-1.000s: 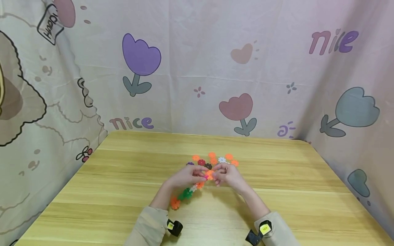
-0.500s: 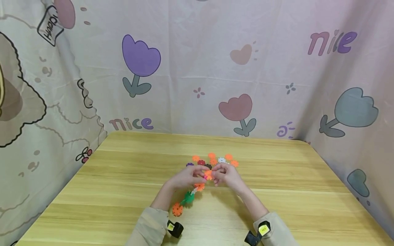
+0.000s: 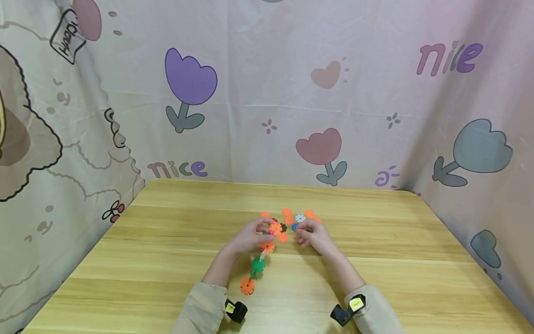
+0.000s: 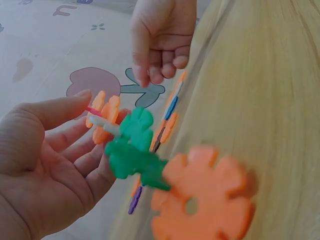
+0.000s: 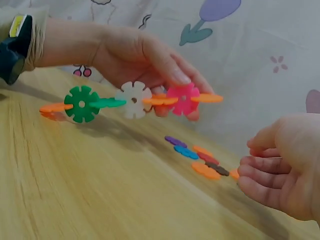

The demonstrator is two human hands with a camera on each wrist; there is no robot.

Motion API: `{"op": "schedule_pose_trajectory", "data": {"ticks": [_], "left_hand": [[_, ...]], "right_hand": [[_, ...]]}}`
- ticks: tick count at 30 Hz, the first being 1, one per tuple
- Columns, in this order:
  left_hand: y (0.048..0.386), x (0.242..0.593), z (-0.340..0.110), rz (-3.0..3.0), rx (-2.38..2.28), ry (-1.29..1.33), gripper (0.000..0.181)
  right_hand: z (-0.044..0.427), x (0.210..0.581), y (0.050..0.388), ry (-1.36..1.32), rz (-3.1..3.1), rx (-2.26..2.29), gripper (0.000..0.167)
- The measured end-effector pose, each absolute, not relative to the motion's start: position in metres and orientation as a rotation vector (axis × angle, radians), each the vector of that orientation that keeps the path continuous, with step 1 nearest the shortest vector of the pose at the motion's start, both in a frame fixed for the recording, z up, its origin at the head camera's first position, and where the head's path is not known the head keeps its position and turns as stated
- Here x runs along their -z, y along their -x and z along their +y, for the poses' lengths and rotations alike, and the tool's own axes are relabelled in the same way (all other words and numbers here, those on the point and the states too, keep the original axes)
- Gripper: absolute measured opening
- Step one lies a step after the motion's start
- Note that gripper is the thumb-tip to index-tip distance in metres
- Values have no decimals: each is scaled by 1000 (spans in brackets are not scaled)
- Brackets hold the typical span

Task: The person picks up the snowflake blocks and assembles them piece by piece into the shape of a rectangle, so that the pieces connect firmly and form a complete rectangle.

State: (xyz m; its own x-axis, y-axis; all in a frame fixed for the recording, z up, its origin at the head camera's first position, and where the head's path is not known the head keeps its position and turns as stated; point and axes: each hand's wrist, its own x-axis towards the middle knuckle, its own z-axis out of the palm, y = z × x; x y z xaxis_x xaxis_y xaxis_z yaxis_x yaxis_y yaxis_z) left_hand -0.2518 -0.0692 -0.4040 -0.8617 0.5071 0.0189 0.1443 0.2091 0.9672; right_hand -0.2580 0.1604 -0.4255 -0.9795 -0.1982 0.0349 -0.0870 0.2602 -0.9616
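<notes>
My left hand (image 3: 250, 237) pinches a chain of interlocking snowflake discs just above the table. Thumb and fingers hold it at the pink disc (image 5: 183, 98), with an orange disc (image 5: 212, 98) slotted in beyond it. From there the chain runs through orange, a white disc (image 5: 134, 100) and green discs (image 5: 81, 104) to an orange end disc (image 3: 247, 286) nearest the person. To the right, my right hand (image 3: 315, 237) is apart from the chain. Its fingers curl loosely with nothing seen between them, close to a blue disc (image 3: 295, 227).
Loose discs lie flat beyond the hands on the wooden table (image 3: 396, 241): several orange, a white one (image 3: 300, 218), a dark brown one (image 5: 217, 168), a red one (image 5: 207, 158) and a purple one (image 5: 175, 141). A patterned curtain (image 3: 250, 69) hangs behind the table.
My right hand has let go of the chain's orange disc and moved slightly right. My left hand has shifted a little left with the chain, whose near end has swung right and toward the person.
</notes>
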Motion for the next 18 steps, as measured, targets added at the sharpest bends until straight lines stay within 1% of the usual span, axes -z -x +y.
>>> {"op": "schedule_pose_trajectory", "data": {"ticks": [11,18], "left_hand": [[255,404,-72,2134,-1824,-571,47],[254,404,-72,2226,-1811,-523,48]], "right_hand": [[140,432,267,394,2830,1361,11],[131,432,267,377,2936,1132,21]]}}
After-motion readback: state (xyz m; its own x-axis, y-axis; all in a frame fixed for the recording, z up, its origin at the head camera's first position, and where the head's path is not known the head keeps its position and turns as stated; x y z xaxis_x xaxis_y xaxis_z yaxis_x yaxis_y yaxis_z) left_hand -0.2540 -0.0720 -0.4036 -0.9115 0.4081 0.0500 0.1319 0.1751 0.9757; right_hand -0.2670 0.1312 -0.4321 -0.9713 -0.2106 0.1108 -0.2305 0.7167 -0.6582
